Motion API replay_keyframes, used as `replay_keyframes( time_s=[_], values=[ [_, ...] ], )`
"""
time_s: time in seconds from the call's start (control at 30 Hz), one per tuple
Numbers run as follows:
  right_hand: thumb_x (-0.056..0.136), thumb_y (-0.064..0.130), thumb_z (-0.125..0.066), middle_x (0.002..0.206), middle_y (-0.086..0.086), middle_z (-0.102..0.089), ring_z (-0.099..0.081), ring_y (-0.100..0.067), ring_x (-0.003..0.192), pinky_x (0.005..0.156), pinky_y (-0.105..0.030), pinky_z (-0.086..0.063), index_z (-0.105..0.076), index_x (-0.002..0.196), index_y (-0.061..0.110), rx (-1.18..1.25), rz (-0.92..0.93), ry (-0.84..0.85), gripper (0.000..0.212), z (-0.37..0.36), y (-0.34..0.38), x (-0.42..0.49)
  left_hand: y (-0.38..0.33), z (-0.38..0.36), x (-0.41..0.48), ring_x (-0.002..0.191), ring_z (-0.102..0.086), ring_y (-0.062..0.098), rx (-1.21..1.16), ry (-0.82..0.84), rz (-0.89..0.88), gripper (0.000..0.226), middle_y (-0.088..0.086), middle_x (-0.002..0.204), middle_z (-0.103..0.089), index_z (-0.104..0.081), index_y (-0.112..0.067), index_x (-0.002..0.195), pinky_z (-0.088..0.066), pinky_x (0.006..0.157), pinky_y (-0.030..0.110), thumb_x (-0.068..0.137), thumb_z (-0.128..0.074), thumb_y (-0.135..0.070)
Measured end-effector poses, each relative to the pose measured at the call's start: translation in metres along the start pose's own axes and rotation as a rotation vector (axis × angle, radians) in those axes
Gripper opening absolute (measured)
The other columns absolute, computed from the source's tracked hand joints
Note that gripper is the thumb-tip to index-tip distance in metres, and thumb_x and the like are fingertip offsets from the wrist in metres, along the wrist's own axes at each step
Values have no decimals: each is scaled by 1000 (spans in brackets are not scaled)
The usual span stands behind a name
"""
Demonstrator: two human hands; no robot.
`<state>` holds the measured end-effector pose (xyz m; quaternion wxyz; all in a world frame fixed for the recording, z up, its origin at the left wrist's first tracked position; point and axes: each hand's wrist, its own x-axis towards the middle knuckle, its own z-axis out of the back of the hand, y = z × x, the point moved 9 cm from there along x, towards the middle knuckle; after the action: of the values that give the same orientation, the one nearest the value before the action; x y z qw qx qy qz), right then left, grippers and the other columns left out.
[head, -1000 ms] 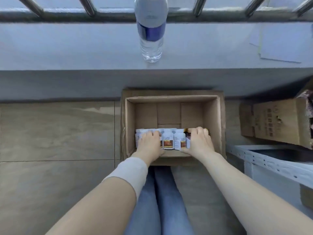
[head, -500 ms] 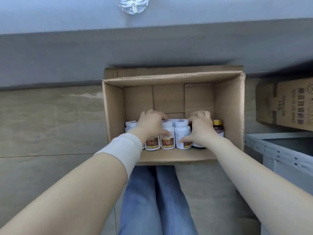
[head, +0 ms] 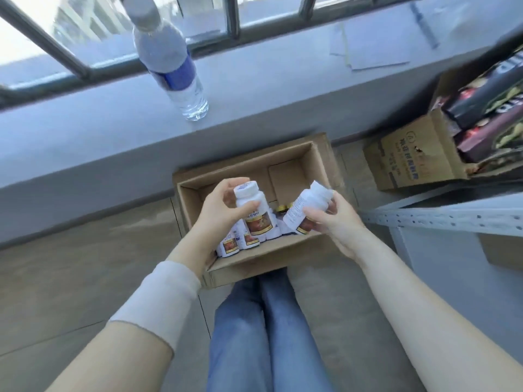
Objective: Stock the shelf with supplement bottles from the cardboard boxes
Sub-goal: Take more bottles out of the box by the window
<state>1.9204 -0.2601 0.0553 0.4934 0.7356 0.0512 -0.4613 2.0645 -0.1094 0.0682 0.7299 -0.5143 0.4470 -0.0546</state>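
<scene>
An upright bottle (head: 252, 206) is gripped in the curled left hand (head: 219, 212) and a tilted bottle (head: 304, 210) in the right hand (head: 338, 222). Both bottles have been lifted above the cardboard box (head: 249, 267), where the hands lay on the caps half a second ago. Other bottles (head: 230, 246) remain inside. The shelf (head: 441, 219) at the right is probably next.

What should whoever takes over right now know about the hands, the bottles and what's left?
Left hand grips one white supplement bottle, upright, above the open cardboard box.
Right hand grips a second white bottle, tilted, over the box's right side.
More bottles stand in the box along its near wall.
Done: two bottles in hand, clear of the box.
Left: set both on the metal shelf at right, then move the rest.
</scene>
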Motion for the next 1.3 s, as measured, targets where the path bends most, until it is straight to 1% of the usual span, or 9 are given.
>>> replay_keyframes(
  time_s=[0.2, 0.3, 0.4, 0.53, 0.77, 0.9, 1.0, 1.1, 1.3],
  values=[
    [70, 19, -73, 87, 2, -63, -63, -9, 80, 77, -26, -49, -61, 100, 16, 556, 157, -161, 32, 39, 44, -168, -91, -79, -103, 76, -67, 8, -184, 172, -22, 26, -2, 91, -68, -59, -14, 119, -56, 62, 19, 93, -53, -16],
    [44, 40, -89, 87, 2, -68, -66, -8, 80, 70, -25, -54, -67, 96, 16, 820, 244, -309, 61, 69, 41, -256, -123, -146, -167, 77, -64, 16, -344, 398, 28, 22, -1, 86, -70, -62, -13, 105, -56, 63, 26, 98, -41, -18],
    [66, 29, -74, 73, 2, -67, -67, -6, 66, 61, -24, -51, -75, 71, 19, 1021, 346, -460, 11, 102, 29, -341, -146, -218, -232, 82, -65, 17, -407, 617, 85, 22, 5, 96, -66, -56, -17, 105, -57, 72, 30, 100, -35, -22],
    [57, 27, -70, 77, -7, -72, -70, -20, 74, 63, -32, -59, -75, 70, 15, 1149, 488, -599, 18, 147, 7, -437, -168, -306, -313, 76, -71, 17, -305, 883, 44, 40, 5, 87, -73, -58, -6, 110, -58, 61, 31, 97, -34, -35],
    [29, 41, -93, 83, -6, -73, -70, -16, 76, 79, -34, -57, -66, 92, 12, 1039, 682, -734, 74, 240, -54, -569, -177, -451, -448, 83, -69, 11, 76, 1205, -185, 38, 4, 94, -70, -55, -7, 115, -57, 73, 24, 88, -58, -33],
    [48, 40, -86, 91, 2, -72, -66, -12, 93, 86, -25, -53, -61, 104, 14, 934, 726, -834, 67, 296, -95, -636, -167, -533, -506, 79, -68, 3, 316, 1290, -378, 27, 0, 95, -70, -61, -11, 110, -52, 62, 14, 96, -49, -29],
    [45, 46, -86, 93, 3, -72, -67, -6, 87, 78, -22, -56, -61, 104, 13, 821, 718, -969, 72, 334, -114, -682, -164, -589, -532, 87, -65, 10, 429, 1315, -488, 32, 7, 105, -69, -63, -12, 110, -52, 73, 21, 90, -56, -36],
    [69, 27, -77, 88, 2, -68, -64, -4, 74, 61, -19, -47, -60, 102, 14, 649, 606, -1094, 39, 370, -124, -715, -167, -639, -542, 84, -61, 11, 469, 1289, -529, 34, 8, 101, -64, -52, -8, 115, -49, 66, 16, 90, -61, -29],
    [77, 14, -73, 104, 1, -66, -61, -10, 92, 77, -14, -48, -55, 112, 12, 539, 553, -1254, 40, 456, -127, -727, -180, -740, -536, 83, -58, 9, 487, 1255, -607, 32, 0, 95, -58, -49, -14, 115, -48, 62, 10, 87, -65, -14]
  ],
)
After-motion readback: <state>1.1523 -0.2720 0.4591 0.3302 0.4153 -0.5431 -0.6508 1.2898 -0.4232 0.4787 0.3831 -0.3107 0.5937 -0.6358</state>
